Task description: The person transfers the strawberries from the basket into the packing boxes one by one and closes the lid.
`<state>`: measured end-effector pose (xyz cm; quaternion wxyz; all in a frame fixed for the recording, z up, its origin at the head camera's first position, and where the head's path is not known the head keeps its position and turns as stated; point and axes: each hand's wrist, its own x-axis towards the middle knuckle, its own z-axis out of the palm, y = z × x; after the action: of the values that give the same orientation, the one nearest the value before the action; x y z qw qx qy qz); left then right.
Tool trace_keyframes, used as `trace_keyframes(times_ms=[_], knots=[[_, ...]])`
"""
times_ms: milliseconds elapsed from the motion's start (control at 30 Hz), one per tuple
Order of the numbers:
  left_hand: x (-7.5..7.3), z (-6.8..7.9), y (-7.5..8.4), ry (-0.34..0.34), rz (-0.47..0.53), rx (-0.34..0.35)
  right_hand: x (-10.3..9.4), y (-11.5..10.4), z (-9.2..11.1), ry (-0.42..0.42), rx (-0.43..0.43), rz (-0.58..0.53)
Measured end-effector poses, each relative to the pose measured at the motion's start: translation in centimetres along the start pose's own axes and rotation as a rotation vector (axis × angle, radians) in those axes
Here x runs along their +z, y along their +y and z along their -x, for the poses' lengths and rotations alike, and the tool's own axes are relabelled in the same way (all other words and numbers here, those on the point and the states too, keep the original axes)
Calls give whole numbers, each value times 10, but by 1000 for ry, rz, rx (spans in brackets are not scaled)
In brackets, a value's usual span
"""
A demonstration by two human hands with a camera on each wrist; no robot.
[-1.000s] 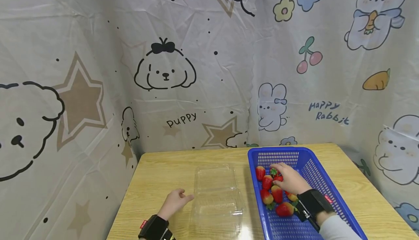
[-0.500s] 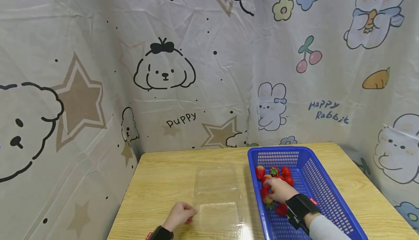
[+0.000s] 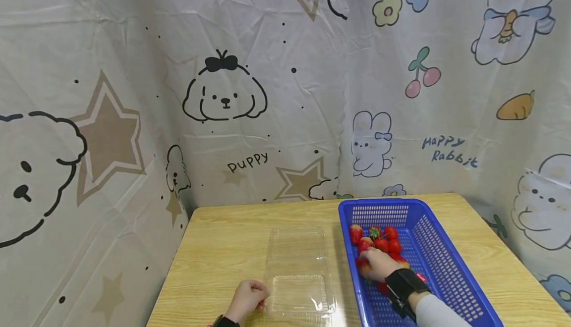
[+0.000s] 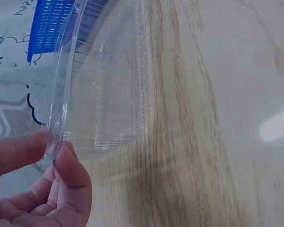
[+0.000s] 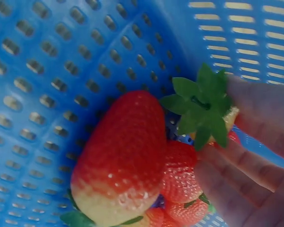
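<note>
With thumb and finger, my left hand (image 3: 247, 298) pinches the left rim of a clear plastic clamshell box (image 3: 300, 291). The left wrist view shows that rim (image 4: 61, 99) between the fingertips. The box lies unfolded on the table, its two halves one behind the other. Inside the blue basket (image 3: 446, 252), my right hand (image 3: 380, 264) reaches to the left side. Its thumb and fingers grip a strawberry (image 3: 363, 267) on either side, with green leaves (image 5: 199, 104) facing the right wrist camera. A larger strawberry (image 5: 123, 161) with a pale end lies beside it.
Several more red strawberries (image 3: 381, 244) sit in the basket, mostly toward its far left. The basket stands on the right of the wooden table (image 3: 223, 247). A printed curtain (image 3: 267, 94) hangs behind the table's back edge.
My left hand has moved nearer along the box's left side and now pinches its rim. My right hand has shifted left and nearer in the basket and grips a different strawberry.
</note>
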<state>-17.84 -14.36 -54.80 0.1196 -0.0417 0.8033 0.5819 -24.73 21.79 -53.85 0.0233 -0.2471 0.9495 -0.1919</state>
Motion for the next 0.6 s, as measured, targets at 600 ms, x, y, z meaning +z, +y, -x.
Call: trace_keyframes(times_ms=[600], knots=[[5, -1, -4, 44, 42, -5, 15, -2, 0, 108, 8, 23]])
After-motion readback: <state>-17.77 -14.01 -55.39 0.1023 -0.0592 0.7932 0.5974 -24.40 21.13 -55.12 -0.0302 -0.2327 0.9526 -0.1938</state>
